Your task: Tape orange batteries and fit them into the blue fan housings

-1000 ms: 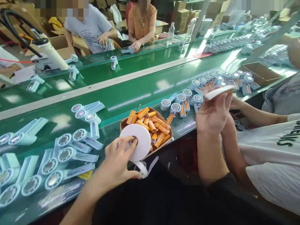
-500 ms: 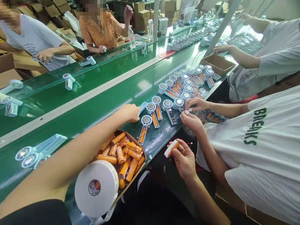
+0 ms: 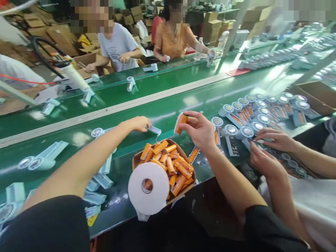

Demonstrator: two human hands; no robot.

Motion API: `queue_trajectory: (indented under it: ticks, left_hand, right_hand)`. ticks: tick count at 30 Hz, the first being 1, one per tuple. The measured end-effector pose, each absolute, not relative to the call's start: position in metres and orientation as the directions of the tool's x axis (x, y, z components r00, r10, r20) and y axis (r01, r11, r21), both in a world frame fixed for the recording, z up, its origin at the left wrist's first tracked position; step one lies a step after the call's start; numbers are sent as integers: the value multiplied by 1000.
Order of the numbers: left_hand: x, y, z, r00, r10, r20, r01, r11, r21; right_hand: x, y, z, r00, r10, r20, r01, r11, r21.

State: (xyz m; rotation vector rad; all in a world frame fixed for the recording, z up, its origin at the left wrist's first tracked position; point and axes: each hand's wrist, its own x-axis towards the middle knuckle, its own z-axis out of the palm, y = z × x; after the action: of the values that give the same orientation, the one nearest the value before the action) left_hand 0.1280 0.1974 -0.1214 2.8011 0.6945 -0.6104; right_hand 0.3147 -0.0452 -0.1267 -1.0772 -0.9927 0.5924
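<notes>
My left hand (image 3: 139,124) is closed on one end of a light-blue handheld fan (image 3: 154,130) above the green belt. Only the handle, with a thin wire at its end, shows past my fingers. Pinched between the thumb and fingers of my right hand (image 3: 201,130) is an orange battery (image 3: 181,122) with a white strip along one side. Below both hands, a cardboard box (image 3: 194,176) holds several orange wrapped batteries (image 3: 170,164). A large roll of white tape (image 3: 159,178) leans on the box's near side.
Rows of fans (image 3: 262,110) cover the belt at right, beside a co-worker's hands (image 3: 270,150) working on one. Loose fan parts (image 3: 96,197) lie under my left forearm. A pale divider rail (image 3: 126,105) crosses the belt; other people sit beyond it.
My right hand has risen with the battery from near the table's edge to above the box. My left hand has brought a fan handle away from the row. The view has swung left.
</notes>
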Motion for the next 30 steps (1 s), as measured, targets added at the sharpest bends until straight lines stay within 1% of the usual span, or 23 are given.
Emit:
queue_trajectory:
  ticks: [2, 4, 5, 7, 9, 10, 14, 19, 22, 26, 30]
  left_hand:
    - [121, 205, -121, 799, 427, -424, 518, -847, 124]
    - [119, 209, -124, 801, 455, -389, 544, -824, 157]
    - [119, 209, -127, 803, 472, -364, 555, -815, 168]
    - [118, 207, -133, 804, 504, -316, 572, -800, 180]
    - [117, 205, -140, 803, 528, -276, 583, -790, 188]
    - [117, 204, -143, 803, 536, -258, 587, -787, 190]
    - [119, 205, -152, 813, 544, -209, 580, -790, 201]
    - [126, 204, -153, 836, 513, -196, 546, -813, 203]
    - [124, 200, -150, 868, 454, -202, 490, -849, 198]
    - [118, 191, -148, 906, 357, -227, 397, -902, 168]
    - [124, 187, -150, 899, 365, -241, 401, -907, 125]
  right_hand:
    - [308, -4, -129, 309, 890, 335, 193, 286, -938]
    - [299, 28, -135, 210, 940, 269, 399, 169, -901]
    - [294, 39, -137, 174, 956, 237, 525, 114, -844]
    - [283, 54, -141, 110, 978, 177, 741, 38, -670]
    - [273, 61, -142, 61, 990, 124, 857, 12, -515]
    - [269, 62, -141, 47, 993, 106, 883, 8, -470]
    - [259, 58, -140, 35, 997, 75, 924, -4, -382]
    - [265, 55, -141, 81, 993, 89, 948, -50, -313]
    - [273, 52, -141, 120, 984, 129, 946, -74, -316]
    - [286, 44, -143, 147, 974, 172, 928, -75, -366]
    - [295, 39, -148, 164, 966, 202, 910, -69, -408]
